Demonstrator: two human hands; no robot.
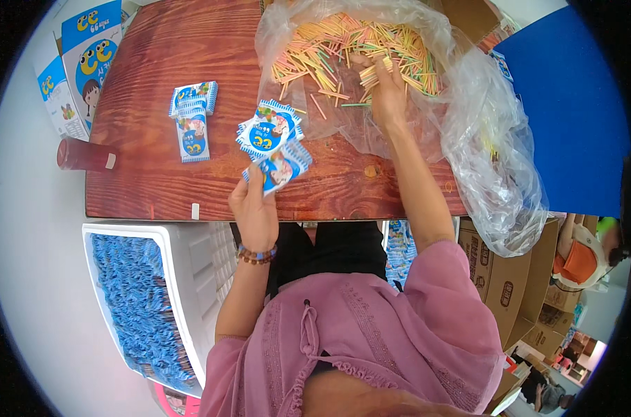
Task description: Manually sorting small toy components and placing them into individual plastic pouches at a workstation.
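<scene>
My left hand pinches a small blue-and-white packet by its lower left corner, over the table near its front edge. Just beyond it lies a loose pile of similar packets. My right hand is stretched out to the far side, its fingers closed around a small bunch of thin pale sticks. Around that hand spreads a heap of pink, yellow and green sticks on a see-through plastic bag. A second group of packets sits farther left.
The brown wooden table bears a dark red cylinder at its left edge. A printed box stands behind. Below left is a white foam box full of blue packets. At right are a blue panel and cardboard cartons.
</scene>
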